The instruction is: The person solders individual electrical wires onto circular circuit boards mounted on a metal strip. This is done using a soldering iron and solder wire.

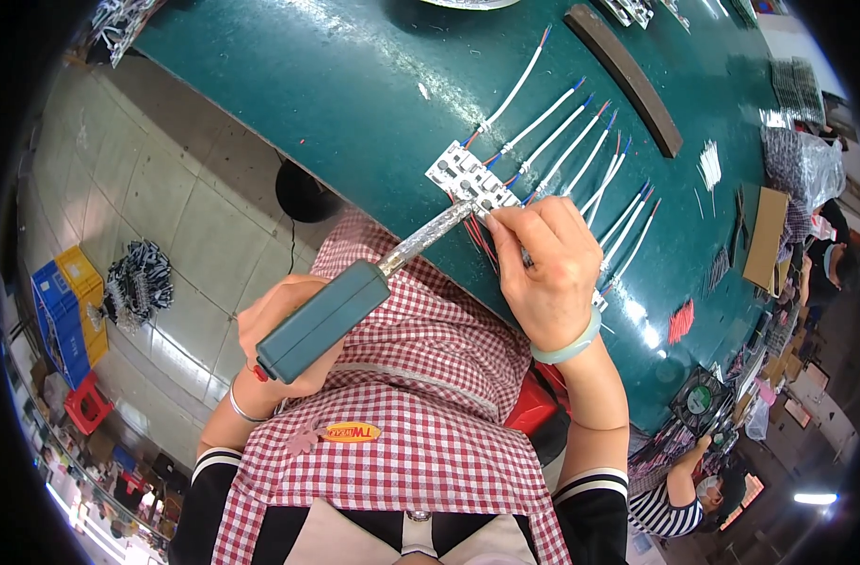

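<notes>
My left hand (284, 330) is wrapped round a dark green, gun-shaped tool (324, 320) with a long silver, foil-like barrel. The barrel's tip meets the near edge of a white circuit board strip (455, 169) bearing dark components. My right hand (554, 264) pinches that strip at its near right end, thumb and forefinger together; its fingers hide part of the board. White cables (547, 118) with red and blue wire ends fan out from the board's far side, several more beyond my right hand. Thin red wires (482, 240) hang off the near side.
A dark curved bar (627, 80) lies on the green table (354, 104) beyond the cables. White strips (709, 165), red pieces (681, 322), a cardboard box (767, 235) and a fan (698, 400) are at right. Crates (67, 306) stand on the left floor; a co-worker (675, 499) sits lower right.
</notes>
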The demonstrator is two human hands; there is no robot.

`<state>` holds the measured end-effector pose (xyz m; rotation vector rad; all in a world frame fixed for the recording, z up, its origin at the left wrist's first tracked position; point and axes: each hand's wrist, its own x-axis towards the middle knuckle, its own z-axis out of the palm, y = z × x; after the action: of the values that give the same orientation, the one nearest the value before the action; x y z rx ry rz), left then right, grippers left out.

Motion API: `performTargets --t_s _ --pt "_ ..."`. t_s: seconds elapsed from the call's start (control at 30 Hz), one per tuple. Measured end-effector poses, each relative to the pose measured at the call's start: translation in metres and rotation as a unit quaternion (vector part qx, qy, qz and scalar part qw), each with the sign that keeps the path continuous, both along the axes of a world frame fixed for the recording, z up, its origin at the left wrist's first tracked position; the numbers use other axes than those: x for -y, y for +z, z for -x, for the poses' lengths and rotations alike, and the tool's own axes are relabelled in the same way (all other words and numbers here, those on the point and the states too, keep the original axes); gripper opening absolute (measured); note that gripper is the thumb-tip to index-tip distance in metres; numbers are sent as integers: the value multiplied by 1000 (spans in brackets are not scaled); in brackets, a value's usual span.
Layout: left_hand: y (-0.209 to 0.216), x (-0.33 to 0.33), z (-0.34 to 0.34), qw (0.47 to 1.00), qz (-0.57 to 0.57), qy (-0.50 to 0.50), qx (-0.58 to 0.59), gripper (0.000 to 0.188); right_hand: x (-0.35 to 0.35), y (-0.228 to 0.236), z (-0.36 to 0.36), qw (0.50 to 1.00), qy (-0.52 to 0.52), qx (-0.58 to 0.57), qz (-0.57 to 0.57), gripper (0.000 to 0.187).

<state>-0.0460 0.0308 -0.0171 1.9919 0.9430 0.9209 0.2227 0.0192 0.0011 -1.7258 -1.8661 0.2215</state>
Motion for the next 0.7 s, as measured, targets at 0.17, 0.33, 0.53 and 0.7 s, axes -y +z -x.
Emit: performTargets --t_s 0.17,0.33,0.53,0.7 --pt "1 0 2 1000 16 0 -11 21 0 0 2 1000 1 1 3 13" --pt "-1 -1 6 1000 9 -6 -19 18 -1 1 5 1000 3 -1 7 12" --pt "2 4 11 1000 9 3 -19 21 -2 0 2 1000 5 3 10 12" --pt "-9 10 17 996 88 18 -22 25 5 3 -4 1000 -12 23 12 11"
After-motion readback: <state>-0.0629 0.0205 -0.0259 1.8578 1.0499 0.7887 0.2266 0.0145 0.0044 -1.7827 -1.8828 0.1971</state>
